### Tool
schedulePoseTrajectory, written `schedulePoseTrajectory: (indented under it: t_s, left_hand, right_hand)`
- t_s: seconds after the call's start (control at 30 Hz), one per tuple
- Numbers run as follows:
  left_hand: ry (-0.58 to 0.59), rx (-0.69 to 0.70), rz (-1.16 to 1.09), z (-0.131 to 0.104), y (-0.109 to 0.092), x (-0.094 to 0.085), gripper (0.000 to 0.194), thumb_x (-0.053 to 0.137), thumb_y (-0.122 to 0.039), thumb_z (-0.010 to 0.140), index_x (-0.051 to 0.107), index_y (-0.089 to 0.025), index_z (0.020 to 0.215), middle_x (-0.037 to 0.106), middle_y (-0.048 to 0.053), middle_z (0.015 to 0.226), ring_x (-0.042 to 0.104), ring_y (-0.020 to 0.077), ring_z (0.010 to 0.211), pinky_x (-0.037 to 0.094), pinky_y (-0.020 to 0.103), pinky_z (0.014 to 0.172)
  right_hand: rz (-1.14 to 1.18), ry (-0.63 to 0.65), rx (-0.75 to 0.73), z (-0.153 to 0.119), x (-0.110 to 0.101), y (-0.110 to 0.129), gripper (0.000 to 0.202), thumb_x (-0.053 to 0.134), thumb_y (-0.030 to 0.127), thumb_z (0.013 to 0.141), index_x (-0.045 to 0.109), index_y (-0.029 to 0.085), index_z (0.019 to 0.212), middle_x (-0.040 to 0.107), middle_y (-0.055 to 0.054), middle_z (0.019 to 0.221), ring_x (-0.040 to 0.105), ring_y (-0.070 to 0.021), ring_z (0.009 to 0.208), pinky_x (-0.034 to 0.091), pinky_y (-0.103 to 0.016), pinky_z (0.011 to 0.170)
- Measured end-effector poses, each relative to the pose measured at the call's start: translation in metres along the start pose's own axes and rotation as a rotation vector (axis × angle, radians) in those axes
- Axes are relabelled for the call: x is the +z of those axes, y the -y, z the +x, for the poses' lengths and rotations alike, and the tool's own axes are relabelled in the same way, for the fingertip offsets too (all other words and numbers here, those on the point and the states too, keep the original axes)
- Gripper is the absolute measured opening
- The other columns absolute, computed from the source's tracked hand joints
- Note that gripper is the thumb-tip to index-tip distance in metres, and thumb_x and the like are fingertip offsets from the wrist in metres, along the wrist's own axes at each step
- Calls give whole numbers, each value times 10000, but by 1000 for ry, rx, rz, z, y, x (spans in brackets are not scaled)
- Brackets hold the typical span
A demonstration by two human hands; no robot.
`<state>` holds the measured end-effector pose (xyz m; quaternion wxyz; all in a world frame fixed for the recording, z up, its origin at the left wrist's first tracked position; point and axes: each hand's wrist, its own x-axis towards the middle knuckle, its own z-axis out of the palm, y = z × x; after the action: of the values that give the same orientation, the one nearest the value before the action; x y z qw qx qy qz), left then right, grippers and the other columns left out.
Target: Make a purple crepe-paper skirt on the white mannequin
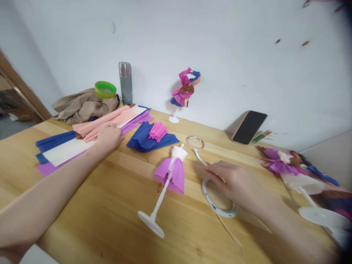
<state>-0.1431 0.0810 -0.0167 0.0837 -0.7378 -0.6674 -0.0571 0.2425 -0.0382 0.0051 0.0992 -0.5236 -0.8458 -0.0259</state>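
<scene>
My left hand (pixel 109 138) is on a pile of crepe paper (pixel 103 123) in peach, white, blue and purple, its fingers curled down onto the sheets. My right hand (pixel 232 183) has finger and thumb closed at the white tail of a narrow tape roll (pixel 195 142). Below these fingers lies a larger white tape roll (pixel 206 194), partly covered by the hand. Between my hands a small white dress-form stand (pixel 155 209) lies tilted on the table, dressed in a purple paper skirt (pixel 177 176). Behind it are a folded blue paper piece (pixel 141 137) and a pleated pink one (pixel 158 131).
A dressed mannequin (pixel 187 90) stands by the wall. A flask (pixel 125 84), a green tape roll (pixel 105 90) and beige cloth (pixel 85 104) are at the back left. A phone (pixel 249 127) leans at the back right, near more paper-dressed forms (pixel 283 161). A thin stick (pixel 227 229) lies in front.
</scene>
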Motion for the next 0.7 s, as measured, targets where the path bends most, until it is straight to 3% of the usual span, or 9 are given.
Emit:
schedulePoseTrajectory:
  t_s: [0.1,0.2,0.37,0.53,0.63,0.7]
  left_hand:
    - [-13,-48,-15,2,0,0,308,412,-234,885,677,-91,948,653,250,1043,595,374,976,416,396,727]
    - [-58,-149,-60,4,5,-9,320,366,-240,911,653,-106,959,669,212,963,611,323,866,401,368,687]
    - [-182,-259,-139,3,29,-43,384,279,-332,974,595,-132,1063,653,112,989,565,232,853,408,307,731]
    - [-312,-342,-188,1,48,-82,362,312,-300,964,591,-98,1076,617,41,972,506,151,858,416,258,856]
    - [-405,-419,-195,0,54,-96,356,314,-234,941,581,-62,1101,608,47,971,497,145,875,402,300,920]
    - [-420,-400,-221,-2,55,-99,338,337,-227,927,585,-56,1081,611,50,948,498,142,862,399,317,928]
  right_hand:
    - [6,-5,-5,1,-3,3,281,447,211,921,686,214,773,679,-55,711,634,-191,615,459,-286,572]
    - [-28,33,-3,3,-6,5,285,442,161,908,685,203,765,683,-60,727,638,-191,611,452,-287,569]
    - [-50,29,-17,3,-5,2,281,446,172,917,698,204,796,687,-57,732,650,-187,629,466,-280,577]
    - [-16,-21,-42,1,0,-3,285,446,226,934,699,209,804,672,-54,700,637,-188,606,470,-288,567]
    - [-5,-33,-49,2,3,-5,290,438,229,938,687,209,790,657,-49,679,623,-184,586,468,-290,562]
    - [4,-33,-55,2,4,-5,288,440,231,939,673,210,772,643,-45,666,613,-179,575,462,-286,559]
